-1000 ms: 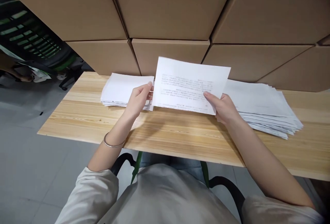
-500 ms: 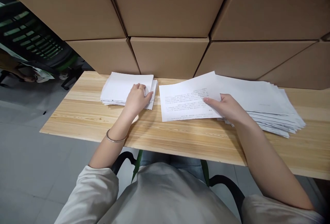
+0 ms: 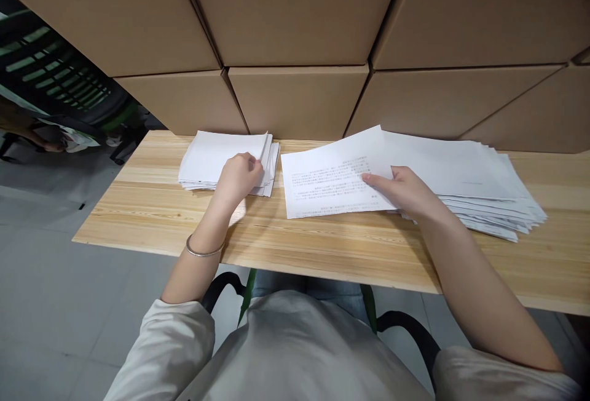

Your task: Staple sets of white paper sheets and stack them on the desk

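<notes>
My left hand [image 3: 239, 174] is at the right edge of a small stack of white paper [image 3: 207, 155] on the left of the table. Its thumb and fingers are pinched on the top sheet, whose right edge is slightly raised. My right hand [image 3: 405, 192] grips a printed sheet of paper [image 3: 327, 179] by its right side, thumb on top and fingers underneath. That sheet is tilted above the table, and small lines of text show on it. Partly behind my right hand lies a larger, uneven stack of paper [image 3: 461, 167].
Large cardboard boxes [image 3: 299, 99] are stacked along the back edge of the wooden table [image 3: 295, 247]. Black chair armrests [image 3: 410, 333] flank my lap. At the far left are a slatted dark chair back [image 3: 59, 69] and part of another person's arm [image 3: 27, 133].
My left hand has gone from lying on the stack with fingers spread to pinching the top sheet, lifting its right edge. My right hand holds the printed sheet almost unmoved.
</notes>
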`<move>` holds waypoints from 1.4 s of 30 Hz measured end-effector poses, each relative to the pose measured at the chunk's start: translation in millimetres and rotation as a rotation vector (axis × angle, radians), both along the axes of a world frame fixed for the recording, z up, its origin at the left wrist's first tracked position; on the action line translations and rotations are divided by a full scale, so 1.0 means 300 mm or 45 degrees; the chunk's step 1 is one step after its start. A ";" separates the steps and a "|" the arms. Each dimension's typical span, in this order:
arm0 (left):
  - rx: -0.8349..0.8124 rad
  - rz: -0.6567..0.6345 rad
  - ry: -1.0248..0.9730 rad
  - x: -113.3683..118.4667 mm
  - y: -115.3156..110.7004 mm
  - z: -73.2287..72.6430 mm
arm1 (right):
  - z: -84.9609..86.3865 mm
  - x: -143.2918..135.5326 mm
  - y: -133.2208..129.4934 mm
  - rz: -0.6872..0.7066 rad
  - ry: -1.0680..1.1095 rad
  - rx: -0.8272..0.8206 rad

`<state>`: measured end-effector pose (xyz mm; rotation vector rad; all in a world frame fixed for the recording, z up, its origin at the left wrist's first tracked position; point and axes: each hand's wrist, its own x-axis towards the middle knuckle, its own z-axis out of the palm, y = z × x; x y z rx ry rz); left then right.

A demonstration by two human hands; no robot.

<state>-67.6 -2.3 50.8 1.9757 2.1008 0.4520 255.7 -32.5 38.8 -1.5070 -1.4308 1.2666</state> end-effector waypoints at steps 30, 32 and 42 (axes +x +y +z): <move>0.852 -0.118 -0.499 0.162 -0.113 -0.087 | -0.024 0.014 0.001 0.040 0.024 0.176; 0.800 -0.102 -0.575 0.146 -0.094 -0.081 | -0.029 0.020 0.009 0.051 0.068 0.213; 0.434 -0.322 -1.093 0.169 -0.063 -0.136 | -0.033 0.010 0.012 -0.061 0.140 0.118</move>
